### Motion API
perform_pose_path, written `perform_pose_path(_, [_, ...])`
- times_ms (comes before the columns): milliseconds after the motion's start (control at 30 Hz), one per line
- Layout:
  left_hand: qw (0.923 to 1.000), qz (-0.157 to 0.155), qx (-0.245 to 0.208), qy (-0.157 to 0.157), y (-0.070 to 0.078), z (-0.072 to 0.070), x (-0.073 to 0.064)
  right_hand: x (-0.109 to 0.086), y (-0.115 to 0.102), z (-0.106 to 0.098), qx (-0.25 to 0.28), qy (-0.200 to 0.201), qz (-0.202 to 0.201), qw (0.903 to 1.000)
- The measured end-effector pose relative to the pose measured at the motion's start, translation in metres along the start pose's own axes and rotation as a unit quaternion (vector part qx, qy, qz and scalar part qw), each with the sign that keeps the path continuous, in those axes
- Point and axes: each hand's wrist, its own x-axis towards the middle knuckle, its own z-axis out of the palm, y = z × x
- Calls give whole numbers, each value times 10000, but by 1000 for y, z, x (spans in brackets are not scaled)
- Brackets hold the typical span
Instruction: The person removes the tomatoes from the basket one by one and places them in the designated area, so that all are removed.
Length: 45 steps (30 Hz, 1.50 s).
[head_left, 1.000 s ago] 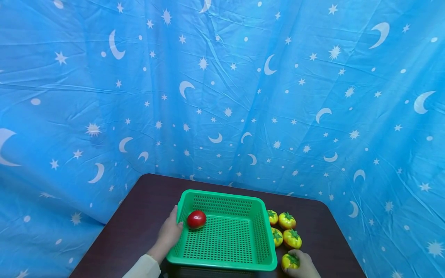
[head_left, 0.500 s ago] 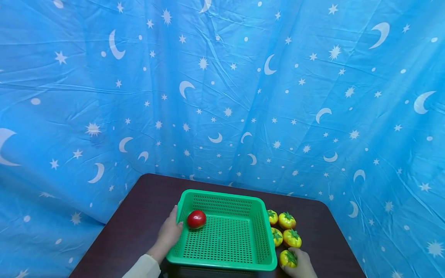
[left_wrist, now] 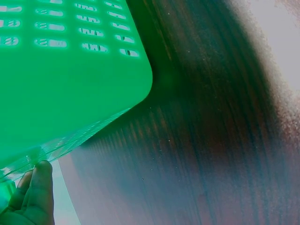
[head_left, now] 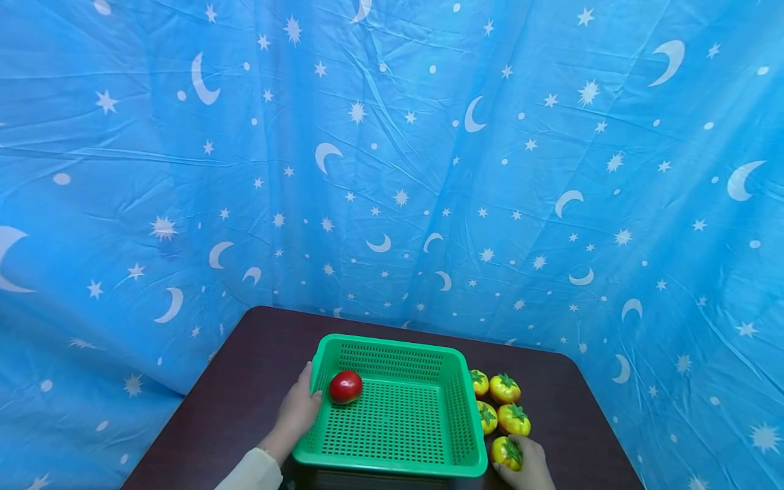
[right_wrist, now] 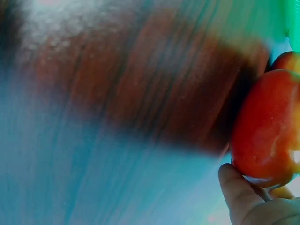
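A green plastic basket (head_left: 392, 467) with slotted walls stands on the dark table, a red tomato (head_left: 346, 387) lying in its left part. My left hand (head_left: 299, 410) grips the basket's left side, thumb at the rim; its fingertips (left_wrist: 43, 176) touch the outer wall in the left wrist view. At the basket's front right, my right hand (head_left: 531, 465) holds a yellow tomato (head_left: 505, 452) with a green leafy top. Its underside looks red in the right wrist view, with a fingertip (right_wrist: 229, 174) against it. The palm side of the right hand is hidden.
Several more yellow tomatoes (head_left: 514, 420) sit in a cluster along the basket's right side, some partly covered by its rim. The brown table (head_left: 588, 422) ends in rounded far corners. Behind it hangs a blue curtain (head_left: 392, 170) with moons and stars.
My right hand has shifted slightly left and away from me with the yellow tomato, closer to the cluster and the basket. The left hand, basket and red tomato stay put.
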Motion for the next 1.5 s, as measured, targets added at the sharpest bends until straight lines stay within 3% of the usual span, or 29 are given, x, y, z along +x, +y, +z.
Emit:
perform_pose_path(933, [10000,40,67,36,1,0,-1,-3,3,10,332,304,-188,9988])
perform_pose_path(1233, [10000,35,53,-10,0,0,-1,-4,1,10,388,280,-315,9984])
perform_pose_path(1500, [9999,51,105,53,1,0,-1,-7,0,11,294,122,-185,9993])
